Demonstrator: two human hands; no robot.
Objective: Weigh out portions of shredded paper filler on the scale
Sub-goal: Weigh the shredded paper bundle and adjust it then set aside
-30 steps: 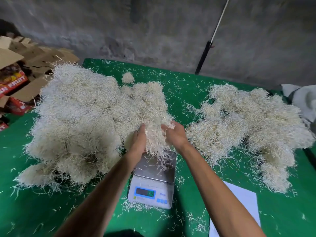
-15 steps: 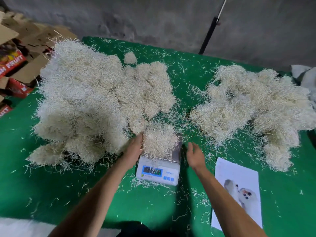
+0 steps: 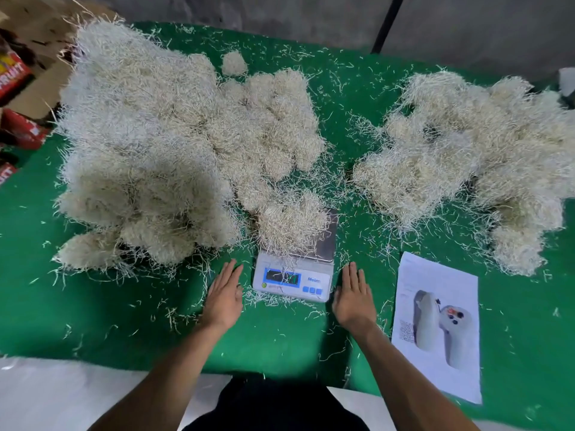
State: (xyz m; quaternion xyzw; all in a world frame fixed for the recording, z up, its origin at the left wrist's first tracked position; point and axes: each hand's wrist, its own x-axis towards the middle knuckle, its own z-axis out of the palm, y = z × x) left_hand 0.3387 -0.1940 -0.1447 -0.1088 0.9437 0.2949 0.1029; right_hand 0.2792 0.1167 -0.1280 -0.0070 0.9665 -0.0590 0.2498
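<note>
- Left hand (image 3: 223, 298) and right hand (image 3: 353, 298) are lying flat, fingers straight, holding nothing.
- Scale (image 3: 294, 279) is sitting between both hands' fingers.
- Filler portion (image 3: 291, 220) is resting on it, beyond the fingertips.

1. The table cloth (image 3: 93, 306) was bright green, flecked all over with pale stray strands.
2. The shredded paper filler (image 3: 155, 135) was cream to off-white, as was the portion (image 3: 291, 222) on the scale.
3. The scale (image 3: 292, 283) was white, with a silver pan, blue-framed display and blue buttons.
4. The printed sheet (image 3: 435, 331) was white, picturing a grey-white controller with red and dark buttons.
5. The cardboard boxes (image 3: 12, 76) were red with white lettering.
</note>
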